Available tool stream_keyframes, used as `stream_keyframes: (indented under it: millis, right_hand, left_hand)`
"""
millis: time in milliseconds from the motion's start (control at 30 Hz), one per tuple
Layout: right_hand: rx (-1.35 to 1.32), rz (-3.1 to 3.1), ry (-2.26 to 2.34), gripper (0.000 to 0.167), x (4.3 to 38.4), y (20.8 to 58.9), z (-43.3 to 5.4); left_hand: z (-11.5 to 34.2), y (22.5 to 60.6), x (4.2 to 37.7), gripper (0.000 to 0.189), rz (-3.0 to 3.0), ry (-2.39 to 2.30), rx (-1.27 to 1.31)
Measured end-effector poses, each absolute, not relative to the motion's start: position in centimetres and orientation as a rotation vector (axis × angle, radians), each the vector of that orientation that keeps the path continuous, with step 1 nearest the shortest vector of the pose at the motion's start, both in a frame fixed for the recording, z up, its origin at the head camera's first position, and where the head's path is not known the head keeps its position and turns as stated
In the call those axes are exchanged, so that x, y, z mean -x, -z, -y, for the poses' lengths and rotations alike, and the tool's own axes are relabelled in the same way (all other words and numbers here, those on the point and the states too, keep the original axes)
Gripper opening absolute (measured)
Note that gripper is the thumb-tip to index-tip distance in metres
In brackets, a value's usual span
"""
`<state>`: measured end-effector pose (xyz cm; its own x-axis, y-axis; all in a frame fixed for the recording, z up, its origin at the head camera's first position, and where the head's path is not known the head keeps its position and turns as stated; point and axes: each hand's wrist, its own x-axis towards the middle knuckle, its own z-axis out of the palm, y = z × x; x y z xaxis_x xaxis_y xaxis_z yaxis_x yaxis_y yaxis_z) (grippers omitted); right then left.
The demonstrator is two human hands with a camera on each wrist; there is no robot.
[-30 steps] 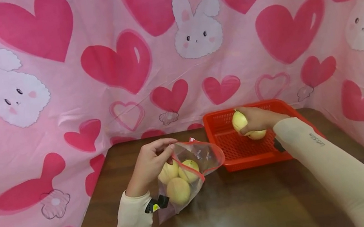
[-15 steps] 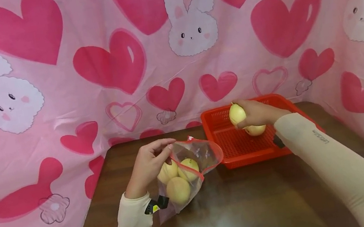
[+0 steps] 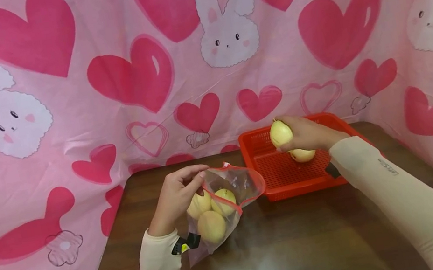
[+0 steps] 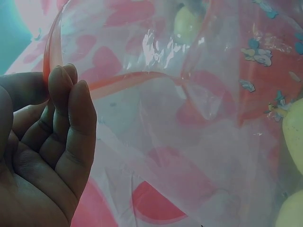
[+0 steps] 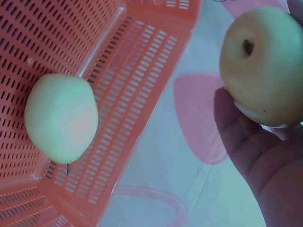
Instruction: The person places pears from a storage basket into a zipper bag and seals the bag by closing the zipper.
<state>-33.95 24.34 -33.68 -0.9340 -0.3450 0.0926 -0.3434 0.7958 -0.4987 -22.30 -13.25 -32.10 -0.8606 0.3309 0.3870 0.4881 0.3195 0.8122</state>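
My left hand (image 3: 177,200) pinches the red-edged opening of a clear plastic bag (image 3: 247,184) between thumb and fingers; its red trim (image 4: 132,81) shows up close in the left wrist view. Three pale yellow pears (image 3: 212,227) lie inside the bag. Over the red basket (image 3: 305,186), my right hand (image 3: 310,134) grips a yellow pear (image 3: 281,133). The right wrist view shows this held pear (image 5: 265,71) with fingers around it, partly cut off by the frame. Another pear (image 3: 304,155) sits on the basket floor below the hand, its stem visible in the right wrist view.
Bag and basket stand on a dark wooden table (image 3: 293,241), the basket at the back right behind the bag. A pink cloth (image 3: 194,77) with hearts and rabbits hangs behind and at the sides.
The right hand has lifted its pear slightly away from the one in the basket. The left hand and bag keep their place; the head view has shifted a little.
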Motion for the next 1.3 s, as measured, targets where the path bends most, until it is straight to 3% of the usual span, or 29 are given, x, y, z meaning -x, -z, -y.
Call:
stream_keyframes:
  millis: [900, 1300]
  right_hand:
    - [0.829, -3.029, 1.063, 0.098, 30.6, 32.2, -20.0]
    - [1.027, -2.982, 1.144, 0.09, 28.3, 31.7, -18.1]
  left_hand:
    - [12.7, 32.0, 22.9, 0.022, 2.417, 1.594, 0.777]
    - [12.7, 32.2, 23.0, 0.021, 2.424, 1.564, 0.776]
